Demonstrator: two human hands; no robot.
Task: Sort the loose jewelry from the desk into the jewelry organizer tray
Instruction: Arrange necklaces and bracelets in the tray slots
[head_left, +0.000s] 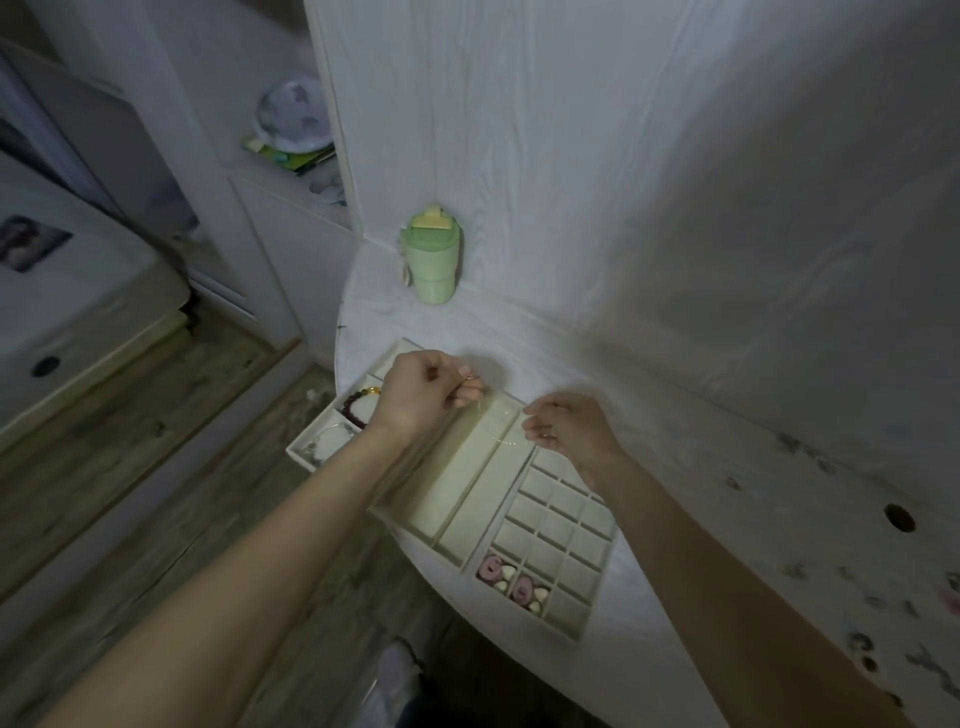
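Observation:
A cream jewelry organizer tray (447, 540) lies on the white desk, with long slots and a grid of small cells. My left hand (421, 395) pinches one end of a thin chain necklace (493, 431) above the tray's far end. My right hand (566, 428) pinches the other end, so the chain sags between them over the long slots. A dark beaded bracelet (356, 408) and a thin bangle (330, 441) lie in the left compartments. Pink and white earrings (511, 584) fill two near cells.
A green lidded tumbler (430, 260) stands at the back of the desk by the wall. The rounded desk edge (415, 566) runs close to the tray's left side. A round cable hole (900, 518) and small dark bits sit on the right.

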